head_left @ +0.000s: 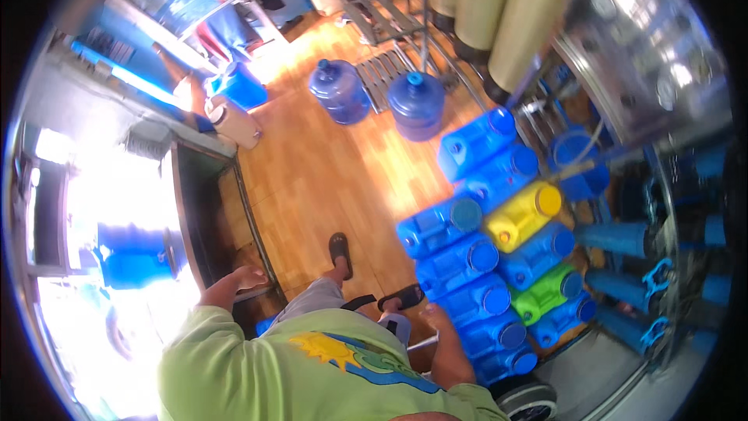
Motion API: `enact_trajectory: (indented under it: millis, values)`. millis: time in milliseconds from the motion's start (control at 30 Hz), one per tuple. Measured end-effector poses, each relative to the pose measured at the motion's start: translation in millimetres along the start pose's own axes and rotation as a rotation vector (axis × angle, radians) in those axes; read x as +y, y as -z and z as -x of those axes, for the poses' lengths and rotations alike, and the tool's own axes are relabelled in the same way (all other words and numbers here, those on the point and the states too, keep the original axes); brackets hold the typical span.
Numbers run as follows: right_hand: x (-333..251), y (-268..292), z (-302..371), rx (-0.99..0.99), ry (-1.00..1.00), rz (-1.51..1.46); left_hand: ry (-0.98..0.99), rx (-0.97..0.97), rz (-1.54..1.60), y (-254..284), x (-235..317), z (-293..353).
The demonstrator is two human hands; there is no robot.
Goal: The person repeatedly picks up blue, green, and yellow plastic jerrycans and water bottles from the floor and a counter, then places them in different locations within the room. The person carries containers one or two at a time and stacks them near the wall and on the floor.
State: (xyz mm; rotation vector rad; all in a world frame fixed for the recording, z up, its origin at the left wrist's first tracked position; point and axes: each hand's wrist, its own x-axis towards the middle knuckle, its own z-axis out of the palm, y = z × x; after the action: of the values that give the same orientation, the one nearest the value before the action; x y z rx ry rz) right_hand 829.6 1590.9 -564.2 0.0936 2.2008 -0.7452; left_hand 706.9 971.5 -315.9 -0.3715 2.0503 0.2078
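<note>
My left hand (245, 277) hangs out to my left beside a dark-edged step, its fingers loosely stretched and nothing in them. On the other side, my right hand (437, 318) is held low next to a cluster of water jugs; it looks loosely open, with no held thing visible, though part of its fingers is hidden. Nearest to it is a blue jug (472, 306) with a round blue cap. Among the other blue jugs lie a yellow jug (520, 218) and a green jug (545, 295).
Two round clear-blue water bottles (340, 93) stand on the wooden-look floor ahead by a slatted metal rack (382, 78). Tall beige cylinders (526, 23) and a metal panel (623, 54) rise at right. A beige cylindrical container (234, 123) and a blue container (243, 87) stand far left.
</note>
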Motion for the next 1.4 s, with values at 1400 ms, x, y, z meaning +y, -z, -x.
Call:
enact_trajectory:
  millis: [1400]
  values:
    - [-695, 399, -500, 0.133, 0.386, 0.296, -0.062, 0.384, 0.337, 241, -258, -247]
